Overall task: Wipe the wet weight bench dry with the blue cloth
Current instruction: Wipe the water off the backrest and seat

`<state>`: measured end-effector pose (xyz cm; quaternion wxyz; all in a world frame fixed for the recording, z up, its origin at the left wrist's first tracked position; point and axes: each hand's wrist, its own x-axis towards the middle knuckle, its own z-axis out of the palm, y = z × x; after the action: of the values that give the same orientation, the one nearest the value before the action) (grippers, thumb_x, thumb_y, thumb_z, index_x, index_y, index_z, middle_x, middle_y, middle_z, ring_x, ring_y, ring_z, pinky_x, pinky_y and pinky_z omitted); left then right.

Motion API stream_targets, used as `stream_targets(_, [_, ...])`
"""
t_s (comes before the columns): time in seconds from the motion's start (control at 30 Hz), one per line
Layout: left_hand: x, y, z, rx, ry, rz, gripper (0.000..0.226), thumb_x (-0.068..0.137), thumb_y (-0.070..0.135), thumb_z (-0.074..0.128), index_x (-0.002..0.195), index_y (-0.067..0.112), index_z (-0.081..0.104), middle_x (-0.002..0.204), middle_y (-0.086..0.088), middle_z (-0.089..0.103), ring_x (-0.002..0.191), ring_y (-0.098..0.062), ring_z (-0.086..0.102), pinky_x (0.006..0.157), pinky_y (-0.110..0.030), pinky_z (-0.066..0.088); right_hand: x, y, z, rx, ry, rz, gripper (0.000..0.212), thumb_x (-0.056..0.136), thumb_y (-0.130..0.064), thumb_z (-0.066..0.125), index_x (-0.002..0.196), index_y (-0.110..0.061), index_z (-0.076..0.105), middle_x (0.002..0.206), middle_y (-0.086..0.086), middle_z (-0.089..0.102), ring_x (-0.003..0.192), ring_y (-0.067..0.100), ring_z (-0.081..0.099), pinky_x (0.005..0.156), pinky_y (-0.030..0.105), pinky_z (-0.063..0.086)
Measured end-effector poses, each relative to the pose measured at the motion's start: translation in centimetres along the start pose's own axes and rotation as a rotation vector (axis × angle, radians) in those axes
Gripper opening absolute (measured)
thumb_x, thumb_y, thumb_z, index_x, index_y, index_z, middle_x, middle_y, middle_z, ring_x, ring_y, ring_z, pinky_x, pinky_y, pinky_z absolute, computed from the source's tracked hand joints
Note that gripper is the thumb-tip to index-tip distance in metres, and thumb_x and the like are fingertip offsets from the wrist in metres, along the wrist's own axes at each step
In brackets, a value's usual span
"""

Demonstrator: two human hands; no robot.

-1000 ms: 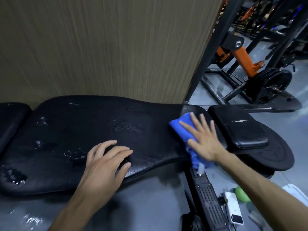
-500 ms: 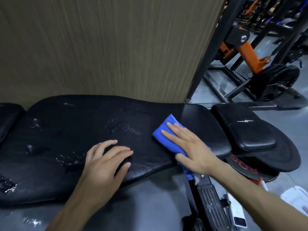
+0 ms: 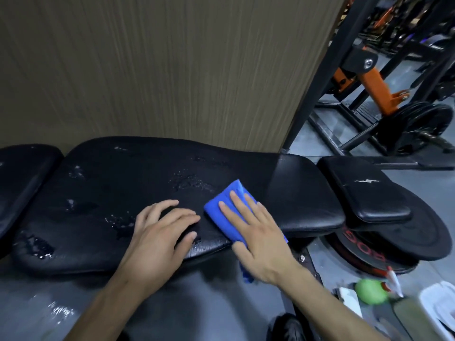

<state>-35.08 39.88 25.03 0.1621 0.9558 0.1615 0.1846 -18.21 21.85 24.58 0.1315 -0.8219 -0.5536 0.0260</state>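
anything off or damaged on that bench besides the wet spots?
Yes: the small black pad right of the weight bench has a pale scuff or tear across its top. Water patches remain left of the blue cloth.

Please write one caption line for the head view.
Right hand presses blue cloth on wet bench; left hand rests beside.

- Black padded weight bench (image 3: 123, 193), lying flat, with water droplets scattered across its left and middle.
- Folded blue cloth (image 3: 227, 212) flat on the bench's front edge, right of centre.
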Motion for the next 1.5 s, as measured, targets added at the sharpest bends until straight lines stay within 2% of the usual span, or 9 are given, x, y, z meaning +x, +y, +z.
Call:
stream_targets(0.07, [-0.5,0.0,-0.3,-0.001,-0.004,-0.002,0.037,0.093,0.044,0.045,0.118,0.03,0.068,0.123,0.021,0.064,0.133,-0.013,0.044,0.113,-0.035,0.023,-1.8,3.5,-1.1,-0.012,0.041,0.02,0.075,0.082,-0.037,0.036,0.157,-0.033,0.028,0.167,-0.006,0.013,0.154,0.018,0.013,0.123,0.035,0.011])
stream_targets(0.27, [-4.0,-0.7,-2.1,0.014,0.032,-0.025,0.036,0.094,0.042,0.046,0.12,0.029,0.068,0.123,0.02,0.063,0.133,-0.009,0.045,0.114,-0.029,0.025,-1.4,6.9,-1.9,-0.039,0.188,0.656,0.086,0.078,-0.052,0.004,0.157,-0.03,0.026,0.167,0.003,0.012,0.154,0.028,0.01,0.124,0.045,0.006])
stream_targets(0.43, [-7.5,-1.9,-4.1,0.043,0.096,-0.07,0.029,0.094,0.031,0.049,0.112,0.025,0.071,0.114,0.017,0.066,0.116,-0.009,0.055,0.101,-0.02,0.034,1.0,-5.8,2.4,0.025,0.099,0.299,0.077,0.082,-0.046,0.015,0.157,-0.032,0.027,0.167,0.0,0.014,0.155,0.028,0.006,0.124,0.043,-0.001])
stream_targets(0.57, [-10.6,-3.2,-5.8,0.085,0.141,-0.169,0.03,0.091,0.027,0.049,0.107,0.023,0.074,0.11,0.014,0.069,0.109,-0.01,0.06,0.097,-0.017,0.036,0.6,-5.3,1.6,-0.011,0.044,0.108,0.078,0.081,-0.048,0.014,0.158,-0.033,0.024,0.167,-0.005,0.011,0.155,0.021,0.008,0.125,0.041,0.008])
stream_targets(0.83, [-15.0,-4.8,-8.2,0.213,-0.058,-0.293,0.054,0.09,0.05,0.038,0.128,0.025,0.066,0.134,0.012,0.062,0.129,-0.014,0.055,0.102,-0.031,0.041,0.0,-1.7,0.9,0.004,0.212,0.583,0.087,0.078,-0.049,0.002,0.156,-0.025,0.032,0.167,0.004,0.018,0.153,0.029,0.012,0.123,0.047,0.007])
stream_targets(1.1, [-14.1,-7.6,-6.4,0.096,0.061,-0.237,0.04,0.091,0.037,0.045,0.118,0.024,0.072,0.121,0.011,0.068,0.114,-0.014,0.06,0.098,-0.026,0.042,2.0,-14.0,4.7,-0.047,0.116,0.01,0.072,0.083,-0.032,0.034,0.154,-0.023,0.038,0.164,0.005,0.028,0.151,0.03,0.024,0.12,0.049,0.021])
stream_targets(1.27, [-12.7,-9.0,-6.1,0.071,0.141,-0.179,0.036,0.086,0.033,0.047,0.1,0.026,0.079,0.105,0.015,0.072,0.1,-0.006,0.055,0.084,-0.021,0.037,0.1,-5.7,3.1,-0.032,0.268,0.358,0.07,0.084,-0.032,0.027,0.152,-0.02,0.042,0.163,0.004,0.027,0.15,0.03,0.028,0.118,0.053,0.026])
stream_targets(1.37, [-12.4,-9.6,-6.1,0.051,0.178,-0.17,0.032,0.083,0.029,0.049,0.096,0.027,0.079,0.101,0.017,0.073,0.094,-0.009,0.06,0.083,-0.023,0.037,1.9,-10.2,4.8,-0.044,0.348,0.575,0.071,0.084,-0.034,0.024,0.15,-0.018,0.046,0.161,0.007,0.033,0.15,0.032,0.027,0.121,0.054,0.019])
stream_targets(1.5, [-11.2,-10.3,-6.5,0.036,0.231,-0.099,0.027,0.082,0.024,0.053,0.09,0.025,0.078,0.088,0.014,0.074,0.074,-0.019,0.066,0.076,-0.029,0.041,4.5,-20.6,7.5,-0.048,0.287,0.271,0.073,0.078,-0.031,0.037,0.149,-0.019,0.046,0.161,0.007,0.034,0.15,0.032,0.026,0.119,0.052,0.018])
